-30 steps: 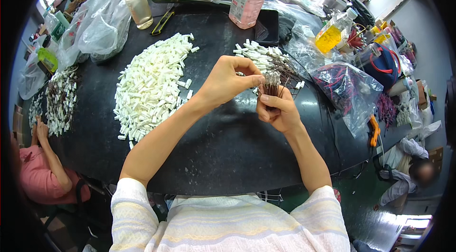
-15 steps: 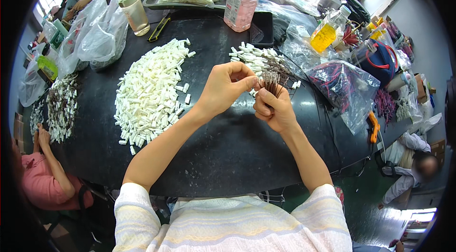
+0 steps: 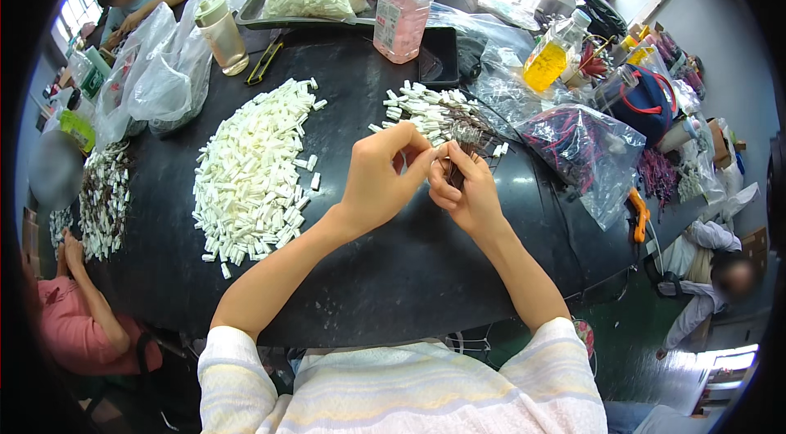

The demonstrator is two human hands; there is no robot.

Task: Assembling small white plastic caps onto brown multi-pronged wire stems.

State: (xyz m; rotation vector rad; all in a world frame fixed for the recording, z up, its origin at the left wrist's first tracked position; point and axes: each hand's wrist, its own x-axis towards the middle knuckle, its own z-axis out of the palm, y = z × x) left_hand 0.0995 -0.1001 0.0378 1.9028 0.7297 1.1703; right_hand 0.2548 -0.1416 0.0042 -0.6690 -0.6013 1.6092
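Note:
My right hand (image 3: pixel 473 195) is closed round a bundle of thin dark brown wires (image 3: pixel 467 137) with pale metallic tips fanning out above the fingers. Pinched finger to thumb, my left hand (image 3: pixel 378 178) meets the right thumb beside the bundle; whatever sits in that pinch is too small to make out. Just beyond both hands lies a smaller heap of white plastic connector pieces (image 3: pixel 426 109), some with brown wires attached. To the left spreads a large pile of loose white connector pieces (image 3: pixel 250 176) on the black table (image 3: pixel 352 287).
At the back stand a bottle of pink liquid (image 3: pixel 403 16), a clear tumbler (image 3: pixel 221 37) and a yellow cutter knife (image 3: pixel 264 63). Plastic bags of wires (image 3: pixel 581 151) and an orange-handled tool (image 3: pixel 639 214) lie right. A person in pink (image 3: pixel 86 319) works at the left.
The view has shifted slightly, moving the table things left and down. My right thumb has lifted from the bundle toward my left fingertips, which stay pinched. The wires remain in my right hand.

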